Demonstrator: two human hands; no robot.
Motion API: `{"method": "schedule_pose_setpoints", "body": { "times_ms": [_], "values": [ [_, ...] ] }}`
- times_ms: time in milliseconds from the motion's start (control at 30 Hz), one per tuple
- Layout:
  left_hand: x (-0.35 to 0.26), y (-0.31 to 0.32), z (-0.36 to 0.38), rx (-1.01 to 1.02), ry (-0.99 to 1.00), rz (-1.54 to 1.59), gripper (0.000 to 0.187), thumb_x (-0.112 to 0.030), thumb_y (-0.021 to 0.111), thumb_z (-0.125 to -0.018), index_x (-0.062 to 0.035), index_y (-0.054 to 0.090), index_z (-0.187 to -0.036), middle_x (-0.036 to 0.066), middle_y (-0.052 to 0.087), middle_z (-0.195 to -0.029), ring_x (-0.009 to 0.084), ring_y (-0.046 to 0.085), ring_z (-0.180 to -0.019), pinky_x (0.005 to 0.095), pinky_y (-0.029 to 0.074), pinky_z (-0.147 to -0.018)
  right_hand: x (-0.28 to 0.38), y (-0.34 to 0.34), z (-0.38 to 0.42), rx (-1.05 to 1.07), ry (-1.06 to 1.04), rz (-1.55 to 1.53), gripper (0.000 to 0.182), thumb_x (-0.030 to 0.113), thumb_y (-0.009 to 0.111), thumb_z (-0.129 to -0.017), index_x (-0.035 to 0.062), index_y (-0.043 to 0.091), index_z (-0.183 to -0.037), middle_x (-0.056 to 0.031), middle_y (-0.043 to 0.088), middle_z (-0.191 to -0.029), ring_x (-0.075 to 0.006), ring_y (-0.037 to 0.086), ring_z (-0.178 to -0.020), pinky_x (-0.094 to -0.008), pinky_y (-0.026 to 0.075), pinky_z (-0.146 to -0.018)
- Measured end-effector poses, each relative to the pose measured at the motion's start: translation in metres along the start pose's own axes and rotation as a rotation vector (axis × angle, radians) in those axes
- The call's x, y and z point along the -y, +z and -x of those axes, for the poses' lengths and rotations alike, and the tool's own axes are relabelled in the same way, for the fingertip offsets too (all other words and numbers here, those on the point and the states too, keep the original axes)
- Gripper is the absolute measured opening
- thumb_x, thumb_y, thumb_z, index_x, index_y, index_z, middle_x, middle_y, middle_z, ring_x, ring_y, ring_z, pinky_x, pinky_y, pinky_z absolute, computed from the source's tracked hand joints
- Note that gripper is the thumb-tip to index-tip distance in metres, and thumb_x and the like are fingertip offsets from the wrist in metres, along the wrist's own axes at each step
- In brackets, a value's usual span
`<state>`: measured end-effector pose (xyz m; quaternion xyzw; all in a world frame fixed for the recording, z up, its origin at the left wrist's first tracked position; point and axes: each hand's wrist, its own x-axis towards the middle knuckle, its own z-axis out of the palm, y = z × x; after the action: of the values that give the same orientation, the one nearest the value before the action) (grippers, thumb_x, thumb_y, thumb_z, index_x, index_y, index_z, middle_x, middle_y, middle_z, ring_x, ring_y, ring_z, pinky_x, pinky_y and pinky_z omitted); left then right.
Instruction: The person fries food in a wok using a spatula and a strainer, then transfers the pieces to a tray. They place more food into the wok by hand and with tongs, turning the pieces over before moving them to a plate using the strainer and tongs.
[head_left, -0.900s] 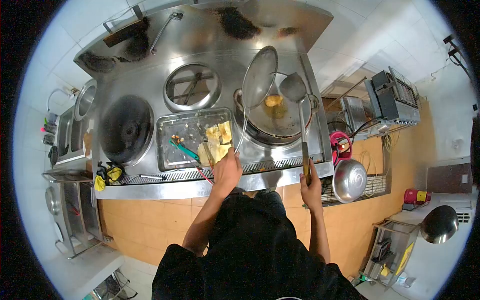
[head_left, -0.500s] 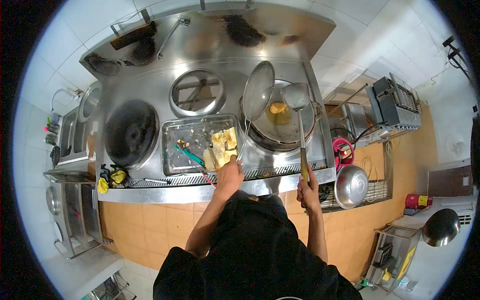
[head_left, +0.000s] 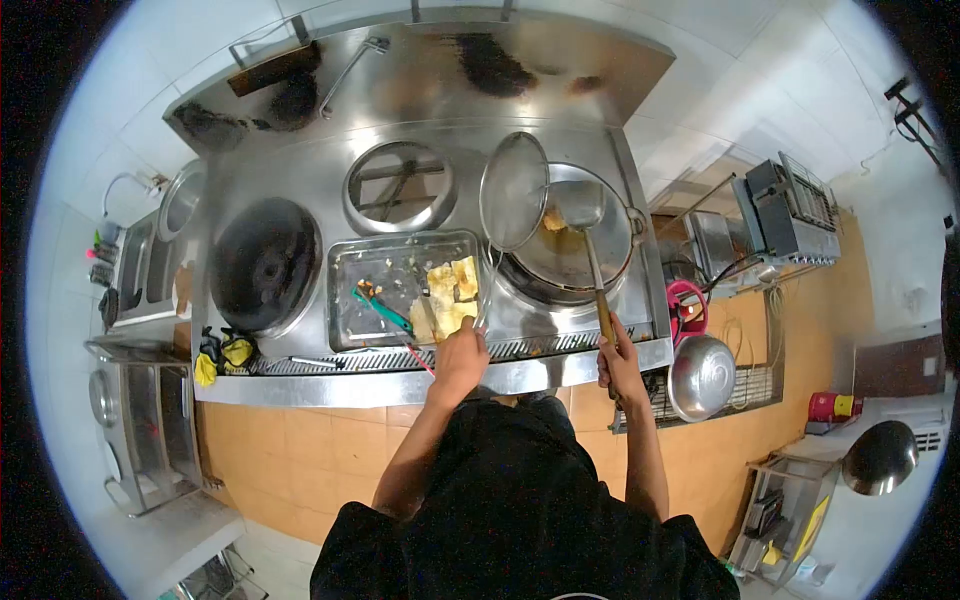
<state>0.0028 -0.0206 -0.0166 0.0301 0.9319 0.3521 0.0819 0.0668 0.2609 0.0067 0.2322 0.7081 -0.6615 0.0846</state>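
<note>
My left hand (head_left: 461,360) is closed around the handle of a round mesh strainer (head_left: 512,190), which hangs over the left rim of the wok (head_left: 612,262). In my right hand (head_left: 622,366) is the long wooden-ended handle of a metal wok spatula (head_left: 578,200). Its blade is inside the wok, right beside a browned yellow piece of food (head_left: 553,218) in oil. Below my left hand's strainer lies a metal tray (head_left: 345,262) with yellow food pieces (head_left: 455,280) at its right side. A green-handled tool (head_left: 383,310) rests across the tray.
A large dark wok (head_left: 265,265) sits on the left burner, with an open burner ring (head_left: 400,188) behind the tray. Yellow-black gloves (head_left: 237,350) lie at the front left. To the right are a pink basket (head_left: 686,308) and a metal bowl (head_left: 702,377).
The strainer has turned to show its mesh more broadly and come slightly left. The spatula blade has moved left and down, close to the food piece in the wok.
</note>
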Motion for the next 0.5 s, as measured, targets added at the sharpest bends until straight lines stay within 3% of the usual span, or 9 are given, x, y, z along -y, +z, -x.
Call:
{"method": "schedule_pose_setpoints", "body": {
  "times_ms": [100, 267, 367, 500],
  "values": [
    [0.003, -0.002, 0.003, -0.011, 0.027, 0.001, 0.018, -0.014, 0.049, -0.092, 0.0027, 0.054, -0.095, 0.027, 0.064, -0.074, 0.0442, 0.064, -0.073, 0.0533, 0.049, -0.068, 0.005, -0.001, 0.010, 0.006, 0.084, -0.167, 0.060, 0.018, 0.053, -0.098, 0.0234, 0.026, -0.151, 0.0026, 0.038, -0.061, -0.0067, 0.035, -0.042, -0.0246, 0.030, -0.038],
    [-0.004, -0.009, 0.000, 0.054, 0.013, -0.013, 0.025, -0.017, 0.047, -0.095, 0.0036, 0.053, -0.108, 0.028, 0.063, -0.074, 0.0463, 0.062, -0.073, 0.0540, 0.047, -0.069, -0.009, 0.013, 0.025, -0.052, 0.124, -0.339, 0.061, 0.016, 0.053, -0.098, 0.0246, 0.025, -0.151, 0.0026, 0.037, -0.060, -0.0063, 0.033, -0.042, -0.0240, 0.028, -0.038],
    [-0.004, 0.002, -0.001, 0.011, 0.061, -0.037, 0.021, -0.018, 0.048, -0.095, 0.0016, 0.054, -0.096, 0.027, 0.064, -0.072, 0.0442, 0.064, -0.070, 0.0531, 0.049, -0.066, -0.011, 0.024, 0.032, -0.048, 0.134, -0.437, 0.062, 0.014, 0.052, -0.098, 0.0247, 0.024, -0.152, 0.0026, 0.036, -0.059, -0.0064, 0.033, -0.042, -0.0241, 0.028, -0.039],
    [-0.009, 0.008, -0.003, 0.030, 0.088, -0.056, 0.022, -0.018, 0.048, -0.095, 0.0021, 0.055, -0.098, 0.027, 0.064, -0.072, 0.0442, 0.064, -0.071, 0.0533, 0.049, -0.066, -0.012, 0.037, 0.038, -0.091, 0.054, -0.444, 0.064, 0.013, 0.053, -0.097, 0.0253, 0.022, -0.152, 0.0033, 0.035, -0.058, -0.0064, 0.032, -0.042, -0.0246, 0.027, -0.039]
  ]
}}
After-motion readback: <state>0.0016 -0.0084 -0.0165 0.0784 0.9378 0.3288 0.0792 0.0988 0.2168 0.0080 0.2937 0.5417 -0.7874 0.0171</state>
